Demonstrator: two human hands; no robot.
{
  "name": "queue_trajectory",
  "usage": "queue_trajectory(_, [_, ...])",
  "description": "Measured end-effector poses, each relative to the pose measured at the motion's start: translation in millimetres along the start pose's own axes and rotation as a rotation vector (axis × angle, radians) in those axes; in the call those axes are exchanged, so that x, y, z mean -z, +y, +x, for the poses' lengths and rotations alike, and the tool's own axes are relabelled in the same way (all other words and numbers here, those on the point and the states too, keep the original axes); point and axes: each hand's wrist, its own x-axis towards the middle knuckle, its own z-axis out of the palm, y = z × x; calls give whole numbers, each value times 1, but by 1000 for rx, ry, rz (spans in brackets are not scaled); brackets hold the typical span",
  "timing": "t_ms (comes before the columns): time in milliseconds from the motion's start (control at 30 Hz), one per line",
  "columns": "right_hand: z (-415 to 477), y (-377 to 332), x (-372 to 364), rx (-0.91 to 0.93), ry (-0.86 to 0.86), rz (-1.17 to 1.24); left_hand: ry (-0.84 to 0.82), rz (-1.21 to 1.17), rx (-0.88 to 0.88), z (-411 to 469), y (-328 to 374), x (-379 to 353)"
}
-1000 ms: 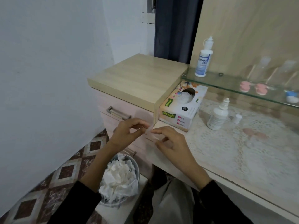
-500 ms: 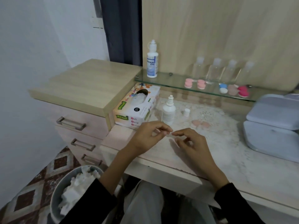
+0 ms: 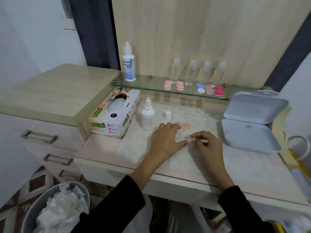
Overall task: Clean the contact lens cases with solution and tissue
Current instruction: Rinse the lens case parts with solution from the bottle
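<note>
A pale, see-through lens case point(image 3: 178, 136) lies on the lace mat between my hands. My left hand point(image 3: 165, 140) rests flat over its left end with the fingers spread. My right hand point(image 3: 207, 146) has its fingers curled, and the thumb and forefinger pinch the case's right end. Two peach caps point(image 3: 182, 124) lie just beyond my left fingers. A small white solution bottle point(image 3: 148, 115) stands uncapped, its cap point(image 3: 168, 115) beside it. The tissue box point(image 3: 116, 113) sits to the left.
A glass shelf point(image 3: 151, 84) carries a large solution bottle point(image 3: 129, 64), several clear bottles and several coloured lens cases point(image 3: 180, 85). A grey hinged box point(image 3: 249, 121) lies open at the right. A bin point(image 3: 57, 209) full of used tissue stands below left, beside drawers point(image 3: 39, 136).
My view swung right from the drawers and bin to the tabletop. Both hands moved from the table's edge forward over the lace mat, and the left hand flattened out.
</note>
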Motion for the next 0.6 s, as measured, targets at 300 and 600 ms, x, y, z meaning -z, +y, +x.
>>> queue_trajectory(300, [23, 8, -11, 74, -157, -258, -7, -88, -69, 6, 0, -1])
queue_trajectory(600, [26, 13, -11, 84, -168, -306, 228, -245, -98, -5, -17, 2])
